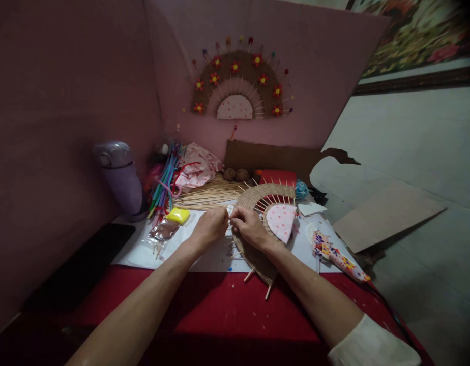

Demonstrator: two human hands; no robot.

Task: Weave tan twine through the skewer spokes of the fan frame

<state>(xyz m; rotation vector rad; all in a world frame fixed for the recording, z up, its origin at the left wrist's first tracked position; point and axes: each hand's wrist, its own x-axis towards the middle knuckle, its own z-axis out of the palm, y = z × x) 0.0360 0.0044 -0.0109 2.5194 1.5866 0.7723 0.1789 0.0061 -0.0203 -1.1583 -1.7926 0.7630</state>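
Close together over the table, my left hand [212, 225] and my right hand [251, 227] are both closed, fingertips almost touching. Something small and pale shows at the pinch, but I cannot make out what either hand holds. Under and beside my right hand lies a twine-wrapped half-ring [254, 195] with thin wooden sticks poking out around it. At its inner side sits a white half-circle with pink dots [281, 222]. My right forearm crosses over part of the ring and hides it.
A finished-looking half-ring with red flowers [235, 66] hangs on the pink board behind. Around stand a purple bottle [122, 178], pipe cleaners [167, 175], bundled thin sticks [208, 194], a yellow clay packet [178, 215], brown clay [163, 230] and a flower-patterned glue gun [338, 256].
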